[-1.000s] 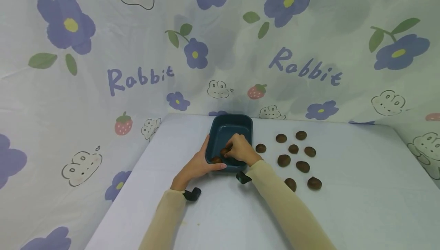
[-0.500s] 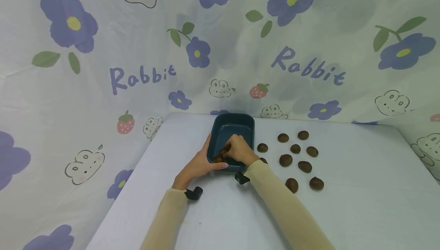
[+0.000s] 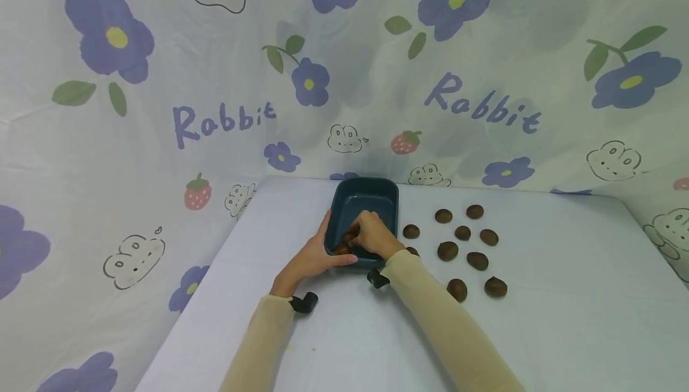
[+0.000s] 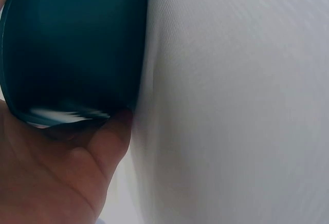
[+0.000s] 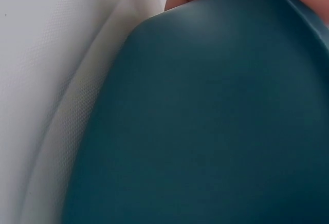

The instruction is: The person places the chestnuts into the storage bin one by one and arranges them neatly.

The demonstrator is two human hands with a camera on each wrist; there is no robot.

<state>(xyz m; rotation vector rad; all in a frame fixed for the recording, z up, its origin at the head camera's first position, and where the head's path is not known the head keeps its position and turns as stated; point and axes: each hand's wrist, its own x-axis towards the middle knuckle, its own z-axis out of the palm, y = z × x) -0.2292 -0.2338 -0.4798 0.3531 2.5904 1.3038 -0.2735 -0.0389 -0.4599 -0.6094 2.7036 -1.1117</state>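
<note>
A deep teal dish (image 3: 357,203) stands toward the back of the white table. My left hand (image 3: 312,255) grips its front left corner, with the thumb along the front rim and the fingers on the left side. In the left wrist view, the left hand (image 4: 56,175) lies against the dish wall (image 4: 77,44). Reaching down inside the dish, my right hand (image 3: 377,236) pinches a brown chestnut (image 3: 348,237), partly covered by the fingers. Another chestnut (image 3: 341,249) lies in the dish's front left corner. The dish's outer wall (image 5: 205,111) fills most of the right wrist view.
Several loose chestnuts (image 3: 448,251) are scattered on the table (image 3: 565,296) to the right of the dish. One chestnut (image 3: 412,251) is partly hidden behind the right wrist. A printed cloth (image 3: 371,93) with flowers and rabbits hangs behind and at the left.
The head view has shifted slightly. My right hand has moved a little left inside the dish, bringing its chestnut nearer the one in the corner. My left hand keeps its hold.
</note>
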